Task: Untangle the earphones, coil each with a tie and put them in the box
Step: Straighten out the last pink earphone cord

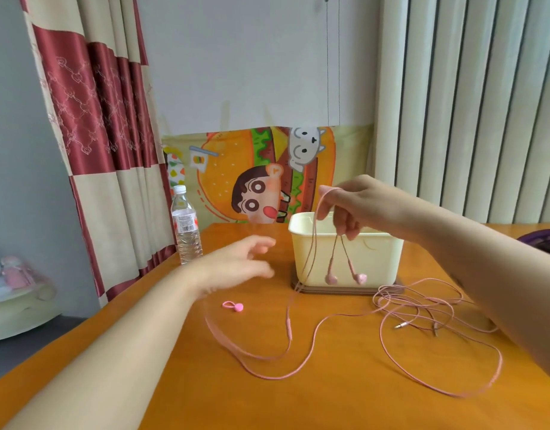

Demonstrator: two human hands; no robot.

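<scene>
Right hand [354, 206] holds pink earphones [331, 278] before box [376, 262].

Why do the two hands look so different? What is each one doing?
The right hand is raised near the box and pinches the pink earphone cable, with the earbuds dangling below. The left hand is lower, over the table, and holds nothing. The right hand's fingers are curled; the left hand's are spread open. The left hand looks blurred, the right hand sharp. Both are bare.

Pink earphones [345, 276] dangling before cream box [376, 262]
</scene>
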